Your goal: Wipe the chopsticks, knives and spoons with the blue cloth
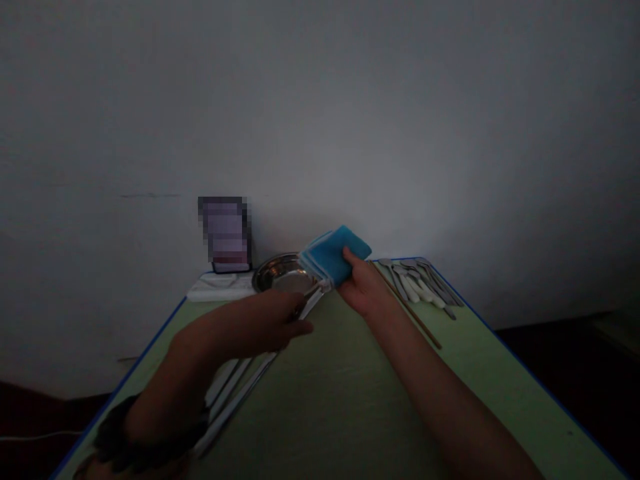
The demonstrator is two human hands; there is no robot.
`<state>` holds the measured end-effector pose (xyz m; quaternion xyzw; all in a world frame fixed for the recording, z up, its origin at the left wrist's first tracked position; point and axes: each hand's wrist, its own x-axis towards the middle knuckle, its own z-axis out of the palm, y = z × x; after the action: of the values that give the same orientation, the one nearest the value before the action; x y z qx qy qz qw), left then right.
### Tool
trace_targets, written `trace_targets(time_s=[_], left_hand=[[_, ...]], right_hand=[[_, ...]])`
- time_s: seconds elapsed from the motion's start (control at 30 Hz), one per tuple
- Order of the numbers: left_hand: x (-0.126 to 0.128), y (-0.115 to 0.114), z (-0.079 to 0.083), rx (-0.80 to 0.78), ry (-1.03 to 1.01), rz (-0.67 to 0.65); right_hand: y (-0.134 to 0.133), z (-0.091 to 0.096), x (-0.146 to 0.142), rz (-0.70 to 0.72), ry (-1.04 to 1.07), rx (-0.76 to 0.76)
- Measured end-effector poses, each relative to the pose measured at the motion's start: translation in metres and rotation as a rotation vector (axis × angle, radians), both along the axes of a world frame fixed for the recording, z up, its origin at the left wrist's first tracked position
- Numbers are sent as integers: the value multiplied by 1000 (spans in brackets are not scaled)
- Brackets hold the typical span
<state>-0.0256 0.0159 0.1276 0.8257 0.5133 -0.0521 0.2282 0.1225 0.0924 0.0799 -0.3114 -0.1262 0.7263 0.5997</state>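
Two hands meet near the far edge of the green table (350, 400), a little left of its middle. The right hand (365, 290) holds a folded blue cloth (333, 257). The thumb lies on its top face and the other fingers are hidden beneath, so the cloth is pinched at its near corner, lifted clear of the table and tilted up toward the wall. The left hand (270, 323) is closed around the handle end of a thin metal utensil (314, 301). Its far end reaches the lower edge of the cloth, but the dim light hides whether it only touches or is tucked inside, and whether it is a knife.

Just behind the hands a shiny metal dish (277, 273) sits at the far edge. A folded white cloth (220, 288) lies beside it toward the far left corner, with a blurred-out upright object (227, 233) standing on it. A row of spoons (420, 280) lies along the far right edge, with a thin brown stick (413, 313) just inside them. More long metal pieces (235, 390) lie under the left forearm near the left edge. A dark band (125, 433) circles the left wrist.

The blue cloth looks soft, light and floppy, best pinched across its folded layers so they stay together. The utensil looks stiff, narrow and smooth, likely slippery, so a grip on the handle end suits it.
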Motion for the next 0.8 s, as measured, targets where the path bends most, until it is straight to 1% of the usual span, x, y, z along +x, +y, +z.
trace_targets(time_s=[0.13, 0.4, 0.53, 0.63, 0.7, 0.8], left_hand=[[-2, 1, -1, 82, -29, -31], [-1, 1, -3, 113, 13, -40], [-1, 4, -6, 212, -49, -50], [-2, 6, -8, 279, -56, -46], [-1, 6, -8, 272, -50, -40], [2, 4, -7, 203, -76, -25]], right_hand=[[5, -1, 4, -35, 29, -43], [2, -1, 4, -41, 26, -36], [-3, 0, -2, 0, 7, -49], [-7, -1, -8, 40, 15, -34], [-7, -2, -11, 19, 29, -51], [-6, -3, -10, -29, 45, -80]])
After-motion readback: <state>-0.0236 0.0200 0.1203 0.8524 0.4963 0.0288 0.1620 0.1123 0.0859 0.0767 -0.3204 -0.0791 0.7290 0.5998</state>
